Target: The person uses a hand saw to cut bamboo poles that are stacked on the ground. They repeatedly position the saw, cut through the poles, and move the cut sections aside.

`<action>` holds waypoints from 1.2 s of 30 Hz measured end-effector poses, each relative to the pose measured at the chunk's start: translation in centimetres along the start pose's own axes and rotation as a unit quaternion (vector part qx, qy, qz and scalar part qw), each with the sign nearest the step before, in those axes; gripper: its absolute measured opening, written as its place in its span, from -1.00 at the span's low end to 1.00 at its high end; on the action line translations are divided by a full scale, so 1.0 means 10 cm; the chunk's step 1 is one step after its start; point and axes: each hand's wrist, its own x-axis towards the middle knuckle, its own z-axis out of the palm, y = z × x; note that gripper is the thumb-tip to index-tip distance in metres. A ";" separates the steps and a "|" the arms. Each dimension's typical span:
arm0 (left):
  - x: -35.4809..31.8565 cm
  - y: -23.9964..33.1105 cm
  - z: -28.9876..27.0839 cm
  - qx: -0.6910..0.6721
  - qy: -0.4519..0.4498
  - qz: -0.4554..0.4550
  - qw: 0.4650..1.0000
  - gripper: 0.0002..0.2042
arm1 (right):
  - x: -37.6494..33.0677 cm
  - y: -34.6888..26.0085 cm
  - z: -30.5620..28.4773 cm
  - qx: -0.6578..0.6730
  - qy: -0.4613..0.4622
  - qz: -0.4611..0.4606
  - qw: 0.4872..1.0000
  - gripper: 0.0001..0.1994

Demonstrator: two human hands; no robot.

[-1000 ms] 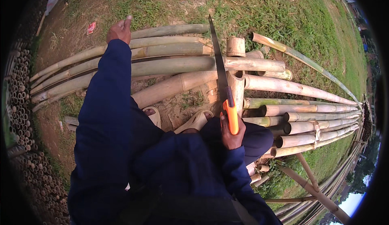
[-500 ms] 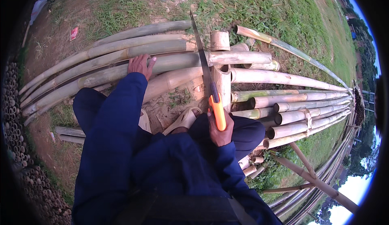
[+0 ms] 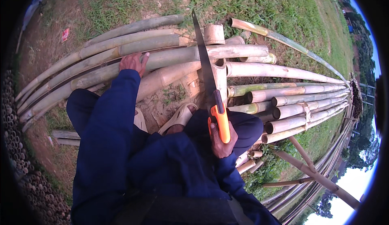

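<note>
My right hand (image 3: 222, 142) grips the orange handle of a hand saw (image 3: 207, 77), whose long dark blade points up and away over the bamboo. My left hand (image 3: 132, 62) rests flat, fingers apart, on a long green-grey bamboo pole (image 3: 170, 56) that lies across the ground in front of me. A short upright bamboo piece (image 3: 219, 81) stands just right of the saw blade. I wear dark blue sleeves and trousers, and a pale sandal (image 3: 178, 118) shows near my knee.
Several long bamboo poles (image 3: 101, 46) fan out to the left. A bundle of cut poles (image 3: 300, 103) lies to the right, some tied. A stack of bamboo ends (image 3: 24, 160) lines the left edge. Grass (image 3: 251, 2) lies beyond, and thin poles (image 3: 308, 176) cross at lower right.
My left hand has drawn back from the far poles to the nearer pole. The saw stays upright in my right hand, shifted slightly.
</note>
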 end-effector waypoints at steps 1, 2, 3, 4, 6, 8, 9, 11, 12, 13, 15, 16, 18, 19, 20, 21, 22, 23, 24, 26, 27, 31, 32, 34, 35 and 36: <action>0.02 0.00 0.00 0.004 0.008 0.003 1.000 -0.44 | 0.02 0.02 0.01 0.009 -0.003 0.009 1.000 -0.77; 0.01 -0.01 0.02 0.008 0.015 0.004 1.000 -0.44 | 0.02 0.04 0.03 0.017 -0.009 0.021 1.000 -0.77; 0.01 -0.02 0.03 0.012 0.021 0.005 1.000 -0.43 | 0.03 0.06 0.04 0.026 -0.014 0.032 0.999 -0.77; 0.01 -0.02 0.03 0.014 0.017 0.002 1.000 -0.43 | 0.04 0.10 0.06 0.030 -0.010 0.022 0.999 -0.78; 0.00 -0.01 0.02 0.019 0.006 -0.004 1.000 -0.42 | 0.03 0.13 0.07 0.004 -0.009 0.013 1.000 -0.80; 0.00 -0.02 0.04 0.019 0.015 -0.005 1.000 -0.42 | 0.01 0.11 0.05 -0.024 -0.016 0.002 1.000 -0.82; 0.00 -0.01 0.04 0.018 0.019 -0.005 1.000 -0.42 | -0.01 0.08 0.03 -0.040 -0.023 -0.006 0.999 -0.83; -0.01 0.00 0.02 0.024 0.010 -0.008 1.000 -0.42 | -0.05 0.06 0.00 -0.053 -0.026 -0.007 0.998 -0.85; -0.02 0.01 0.02 0.027 0.006 -0.010 1.000 -0.42 | -0.09 0.07 -0.02 -0.050 -0.021 0.000 0.999 -0.86; -0.01 0.01 0.03 0.024 0.001 -0.010 1.000 -0.41 | -0.14 0.08 -0.05 -0.048 -0.016 0.006 0.999 -0.86; 0.02 -0.03 0.02 0.023 -0.006 -0.012 1.000 -0.41 | -0.26 0.08 -0.11 -0.080 -0.016 0.012 0.997 -0.86; 0.00 -0.05 0.02 0.023 0.002 -0.009 1.000 -0.41 | -0.30 0.08 -0.12 -0.095 -0.017 0.014 0.995 -0.86; 0.01 -0.04 0.06 0.022 0.017 -0.004 1.000 -0.40 | -0.29 -0.01 -0.08 -0.094 -0.012 0.005 0.996 -0.86; 0.01 -0.05 0.08 0.021 0.022 -0.002 1.000 -0.40 | -0.28 -0.03 -0.04 -0.093 -0.011 0.000 0.996 -0.85; 0.01 -0.06 0.10 0.020 0.028 0.000 0.999 -0.40 | -0.21 0.01 0.05 -0.063 -0.002 -0.005 0.998 -0.87; 0.01 -0.05 0.12 0.019 0.032 0.004 0.999 -0.40 | -0.07 0.06 0.15 -0.048 -0.004 -0.002 0.999 -0.88; 0.02 -0.04 0.09 0.021 0.009 -0.007 1.000 -0.40 | 0.11 0.09 0.27 -0.034 -0.006 -0.001 0.999 -0.88; 0.05 0.00 0.04 0.021 -0.011 -0.016 1.000 -0.40 | 0.24 0.11 0.35 -0.019 -0.006 -0.002 1.000 -0.89; 0.06 0.03 0.00 0.024 -0.030 -0.026 0.999 -0.40 | 0.28 0.07 0.41 -0.019 -0.006 -0.030 0.999 -0.89; 0.05 -0.02 0.01 0.025 -0.006 -0.013 1.000 -0.40 | 0.26 0.14 0.45 0.001 -0.009 -0.033 0.999 -0.88; 0.04 -0.04 0.01 0.026 0.005 -0.006 1.000 -0.41 | 0.20 0.15 0.40 0.007 -0.012 -0.018 1.000 -0.88; 0.04 -0.03 -0.02 0.021 -0.042 -0.026 0.999 -0.41 | -0.20 0.07 0.09 -0.058 -0.024 -0.003 0.998 -0.85; 0.03 -0.03 0.03 0.022 -0.025 -0.019 0.999 -0.42 | -0.20 0.10 0.08 -0.050 -0.017 -0.006 0.999 -0.85; 0.12 -0.05 0.07 0.030 -0.009 -0.017 0.999 -0.42 | 0.03 0.16 0.16 -0.033 -0.016 -0.015 0.999 -0.85; 0.09 0.01 0.06 0.034 -0.027 -0.018 0.999 -0.42 | 0.22 0.11 0.25 -0.031 -0.022 -0.004 0.999 -0.85; 0.08 0.04 0.02 0.041 -0.035 -0.018 0.998 -0.42 | 0.40 0.07 0.37 0.003 -0.024 0.030 0.999 -0.84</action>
